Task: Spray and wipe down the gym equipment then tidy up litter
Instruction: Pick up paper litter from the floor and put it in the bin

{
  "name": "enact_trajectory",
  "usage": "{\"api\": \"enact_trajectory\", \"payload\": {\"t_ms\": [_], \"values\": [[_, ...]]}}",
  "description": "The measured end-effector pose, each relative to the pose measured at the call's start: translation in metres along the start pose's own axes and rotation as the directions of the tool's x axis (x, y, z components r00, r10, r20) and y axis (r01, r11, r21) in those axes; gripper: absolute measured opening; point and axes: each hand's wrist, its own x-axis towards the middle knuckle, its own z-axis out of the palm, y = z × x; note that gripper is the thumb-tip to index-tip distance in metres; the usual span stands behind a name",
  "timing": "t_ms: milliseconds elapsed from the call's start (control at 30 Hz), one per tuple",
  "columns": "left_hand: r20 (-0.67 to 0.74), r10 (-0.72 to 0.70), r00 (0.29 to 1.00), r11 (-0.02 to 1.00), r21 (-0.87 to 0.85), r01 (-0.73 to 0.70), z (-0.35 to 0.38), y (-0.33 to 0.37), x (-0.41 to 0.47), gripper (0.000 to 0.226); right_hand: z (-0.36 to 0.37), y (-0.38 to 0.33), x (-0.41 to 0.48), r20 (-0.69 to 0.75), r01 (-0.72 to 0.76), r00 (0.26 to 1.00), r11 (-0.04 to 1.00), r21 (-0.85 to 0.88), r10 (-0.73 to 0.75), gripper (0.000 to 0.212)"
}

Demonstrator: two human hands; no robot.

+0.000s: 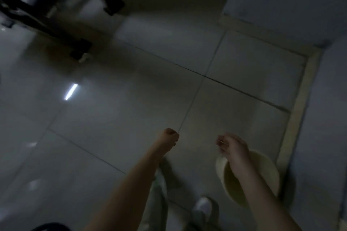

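Observation:
The view is dim and blurred. My left hand is curled into a fist above the tiled floor, and I see nothing in it. My right hand hovers over the near rim of a pale yellow round bin. Its fingertips are curled and pinch a small thin pale scrap of litter, too blurred to name. The bin stands on the floor by the right wall, and my right forearm hides part of its opening. No spray bottle or cloth shows.
A black gym machine frame with rubber feet stands at the top left. A grey wall with a pale skirting strip runs down the right. Glossy grey floor tiles fill the middle. My white shoe is at the bottom.

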Motion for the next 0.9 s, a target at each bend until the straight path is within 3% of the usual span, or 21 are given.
{"api": "enact_trajectory", "payload": {"t_ms": [200, 533, 900], "values": [[-0.118, -0.069, 0.991, 0.991, -0.124, 0.055, -0.132, -0.008, 0.046, 0.007, 0.162, -0.029, 0.014, 0.159, 0.062, 0.987, 0.984, -0.164, -0.036, 0.027], [-0.307, -0.136, 0.942, 0.978, -0.192, 0.079, -0.337, 0.017, 0.099, 0.006, 0.397, -0.073, 0.016, 0.337, 0.106, 0.942, 0.949, -0.296, 0.000, 0.025], [-0.337, -0.214, 0.917, 0.967, -0.205, 0.151, -0.457, 0.050, 0.224, 0.023, 0.587, -0.120, 0.103, 0.448, 0.169, 0.893, 0.883, -0.437, 0.051, 0.029]]}}
